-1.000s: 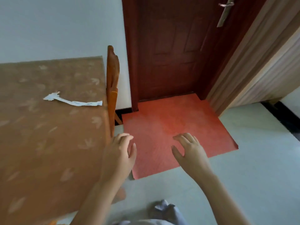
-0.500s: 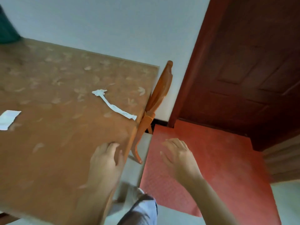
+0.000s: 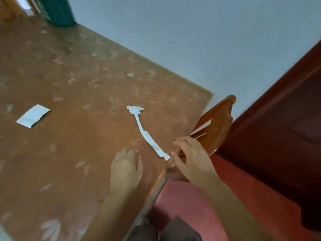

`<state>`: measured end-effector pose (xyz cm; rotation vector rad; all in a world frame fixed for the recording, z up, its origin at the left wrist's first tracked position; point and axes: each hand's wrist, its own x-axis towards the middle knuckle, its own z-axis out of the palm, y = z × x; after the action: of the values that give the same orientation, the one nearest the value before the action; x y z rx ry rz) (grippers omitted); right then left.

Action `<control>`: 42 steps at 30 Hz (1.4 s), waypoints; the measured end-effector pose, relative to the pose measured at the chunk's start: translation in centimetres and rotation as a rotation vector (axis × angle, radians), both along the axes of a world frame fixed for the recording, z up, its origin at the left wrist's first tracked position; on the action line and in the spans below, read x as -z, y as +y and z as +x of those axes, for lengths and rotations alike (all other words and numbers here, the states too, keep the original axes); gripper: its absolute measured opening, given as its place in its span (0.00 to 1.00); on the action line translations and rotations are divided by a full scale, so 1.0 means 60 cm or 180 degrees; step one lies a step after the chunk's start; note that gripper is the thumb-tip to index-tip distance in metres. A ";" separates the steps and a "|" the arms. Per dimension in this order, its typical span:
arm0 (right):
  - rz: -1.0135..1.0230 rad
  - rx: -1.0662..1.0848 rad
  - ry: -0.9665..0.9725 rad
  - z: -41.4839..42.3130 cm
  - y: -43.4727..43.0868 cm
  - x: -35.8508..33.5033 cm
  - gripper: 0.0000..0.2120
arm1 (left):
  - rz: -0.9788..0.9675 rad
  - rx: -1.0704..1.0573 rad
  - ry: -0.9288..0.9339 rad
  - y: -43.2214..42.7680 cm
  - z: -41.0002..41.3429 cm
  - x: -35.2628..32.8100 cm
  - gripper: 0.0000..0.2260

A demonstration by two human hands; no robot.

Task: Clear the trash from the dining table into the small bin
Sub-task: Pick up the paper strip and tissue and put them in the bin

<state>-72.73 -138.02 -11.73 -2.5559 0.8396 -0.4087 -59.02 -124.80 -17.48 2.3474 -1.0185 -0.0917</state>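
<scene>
A long twisted white paper strip lies on the brown leaf-patterned dining table, its near end at the table's right edge. My right hand hovers at that edge with fingers loosely spread, the thumb touching the strip's near end. My left hand is palm down over the tabletop just left of the strip, fingers relaxed and holding nothing. A flat white paper piece lies further left. A dark green bin stands at the table's far corner, cut off by the frame.
An orange wooden chair is pushed against the table's right edge, just beyond my right hand. A dark red door and a red floor mat are on the right. A pale wall runs along the table's far side.
My view has swung left over the table, bringing the green bin into sight. Both hands moved forward: the left onto the tabletop, the right up to the strip's near end.
</scene>
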 end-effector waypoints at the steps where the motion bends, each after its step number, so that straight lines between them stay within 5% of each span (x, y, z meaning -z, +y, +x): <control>1: -0.0056 -0.0097 0.0061 0.014 -0.016 0.004 0.11 | 0.0030 -0.0065 0.0042 -0.008 0.007 0.005 0.17; 6: -0.0075 -0.0464 0.0236 0.093 -0.106 0.020 0.13 | 0.0030 -0.0594 0.0203 -0.067 0.042 0.034 0.07; 17: 0.0212 -0.1560 0.0626 0.269 -0.305 0.091 0.13 | 0.0080 -0.2023 0.1387 -0.237 0.085 0.112 0.17; 25: 0.0515 -0.1954 0.0790 0.352 -0.334 0.169 0.13 | 0.0173 -0.2754 0.1414 -0.276 0.094 0.138 0.08; 32: 0.0685 -0.2097 0.0749 0.399 -0.323 0.197 0.15 | -0.0541 -0.3278 0.1656 -0.236 0.099 0.122 0.01; 42: 0.0633 -0.2229 0.0603 0.455 -0.272 0.241 0.11 | -0.1190 -0.4220 0.1487 -0.145 0.067 0.058 0.06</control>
<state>-45.41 -154.34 -26.20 -2.5170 0.0005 0.1297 -54.99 -133.47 -20.95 2.0393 0.7434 0.0626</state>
